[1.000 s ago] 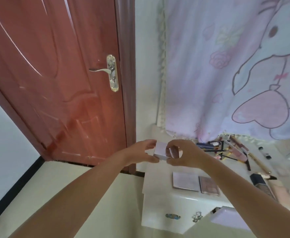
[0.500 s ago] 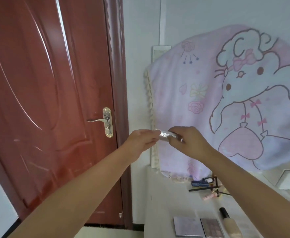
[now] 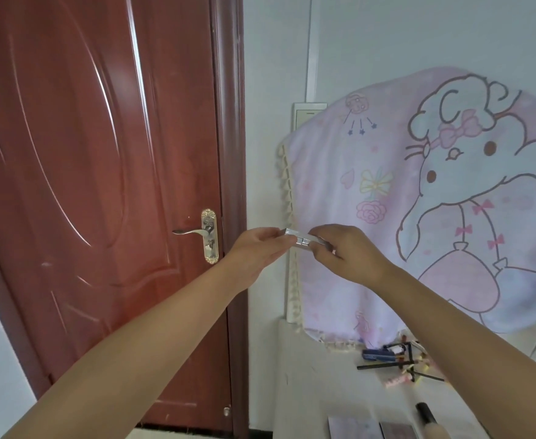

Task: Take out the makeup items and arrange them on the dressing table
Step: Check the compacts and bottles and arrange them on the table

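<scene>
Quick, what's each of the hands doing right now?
Left hand: pinching one end of the silver compact.
Right hand: gripping its other end.

Head-height view toward door (image 3: pixel 101 185)

No text, label, brand, number or sign can be read on anything here.

Both my hands hold a flat silver compact up in front of me.

My left hand (image 3: pixel 257 248) pinches one end of the compact (image 3: pixel 301 238), my right hand (image 3: pixel 342 251) grips the other. Below lies the white dressing table (image 3: pixel 311 384) with loose pencils (image 3: pixel 387 364) and two palettes (image 3: pixel 371 427). A red door (image 3: pixel 101 185) stands left, a cartoon cloth (image 3: pixel 418 201) right.
</scene>
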Demonstrator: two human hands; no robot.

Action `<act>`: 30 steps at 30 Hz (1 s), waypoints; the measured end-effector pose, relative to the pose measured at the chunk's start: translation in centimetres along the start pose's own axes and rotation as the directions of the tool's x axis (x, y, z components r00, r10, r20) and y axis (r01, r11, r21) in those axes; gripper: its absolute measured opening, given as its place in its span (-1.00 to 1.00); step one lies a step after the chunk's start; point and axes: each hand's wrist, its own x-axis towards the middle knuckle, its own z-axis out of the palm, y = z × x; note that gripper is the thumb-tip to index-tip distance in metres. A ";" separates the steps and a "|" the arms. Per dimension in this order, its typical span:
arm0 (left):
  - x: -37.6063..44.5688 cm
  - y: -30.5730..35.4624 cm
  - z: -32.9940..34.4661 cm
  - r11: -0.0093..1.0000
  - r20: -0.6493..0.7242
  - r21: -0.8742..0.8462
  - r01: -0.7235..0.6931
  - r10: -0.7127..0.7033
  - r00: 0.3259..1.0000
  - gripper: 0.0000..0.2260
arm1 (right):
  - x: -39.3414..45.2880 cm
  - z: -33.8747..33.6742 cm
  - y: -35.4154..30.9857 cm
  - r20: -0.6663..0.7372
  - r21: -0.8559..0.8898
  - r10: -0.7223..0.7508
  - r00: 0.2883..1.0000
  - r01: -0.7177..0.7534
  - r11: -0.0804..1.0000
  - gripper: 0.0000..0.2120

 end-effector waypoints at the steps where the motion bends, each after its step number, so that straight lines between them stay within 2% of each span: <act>1: -0.1 0.1 -0.1 1.000 -0.014 0.026 -0.007 0.007 1.000 -0.74 | 0.0 0.0 -0.2 -0.003 -0.007 -0.008 1.000 0.008 1.000 -0.71; 7: -0.6 0.3 -0.4 0.999 -0.040 0.047 -0.024 0.026 0.999 -0.74 | 0.1 0.1 -0.6 -0.007 -0.032 -0.034 0.999 0.034 0.999 -0.84; 11: -0.9 -0.3 -0.6 0.998 -0.157 0.054 -0.020 0.028 0.987 -0.63 | -0.5 0.3 -1.1 0.003 -0.037 -0.025 1.000 0.025 0.999 -0.79; 14: -0.9 -0.3 -0.9 0.983 -0.175 0.183 -0.008 0.041 0.984 -0.58 | -0.4 -0.2 -1.2 0.073 -0.032 -0.018 0.997 0.020 0.999 -0.85; 16: -1.0 -0.3 -0.9 0.970 -0.153 0.243 0.009 0.029 0.988 -0.58 | -0.7 -0.6 -1.3 0.122 -0.077 -0.064 0.990 0.074 0.994 -0.88; 21: -2.0 -0.3 -0.5 0.970 -0.070 0.244 0.015 0.002 0.998 -0.67 | -1.8 -1.4 -1.8 0.216 -0.183 -0.095 0.972 0.135 0.974 -0.83; 28: -2.7 -1.2 0.2 0.983 -0.032 0.182 0.027 -0.021 0.999 -0.74 | -3.3 -1.3 -2.2 0.261 -0.241 -0.059 0.964 0.125 0.962 -0.78; 30: -2.8 -1.5 0.2 0.984 0.018 0.176 0.017 -0.021 1.000 -0.76 | -3.6 -1.4 -2.1 0.234 -0.230 -0.038 0.971 0.093 0.969 -0.71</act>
